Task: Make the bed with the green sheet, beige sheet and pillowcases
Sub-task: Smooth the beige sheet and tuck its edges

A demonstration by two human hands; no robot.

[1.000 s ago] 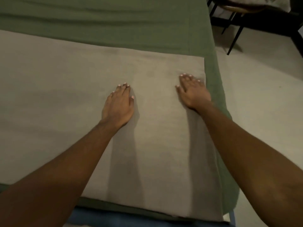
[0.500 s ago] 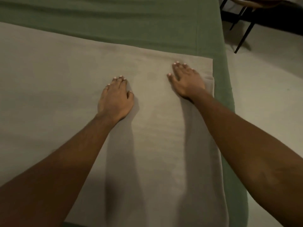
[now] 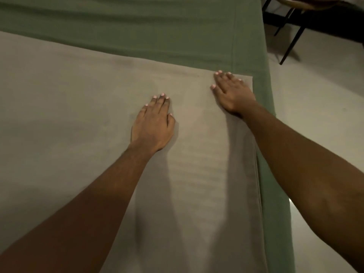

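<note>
The green sheet (image 3: pixel 157 26) covers the bed and shows as a band at the far side and a strip down the right edge. Over it lies the beige sheet (image 3: pixel 69 115), flat, with its far right corner just past my right fingertips. My left hand (image 3: pixel 153 125) presses flat on the beige sheet with straight fingers. My right hand (image 3: pixel 232 93) lies flat on the sheet's far right corner, fingers straight and slightly spread. No pillowcases are in view.
The bed's right edge drops to a pale floor (image 3: pixel 319 119). A dark metal-legged piece of furniture (image 3: pixel 291 42) stands on the floor at the top right, close to the bed's far corner.
Both hands have slid along the beige sheet toward its far edge; my right hand now sits at the far right corner. The sheet's right edge lies straighter.
</note>
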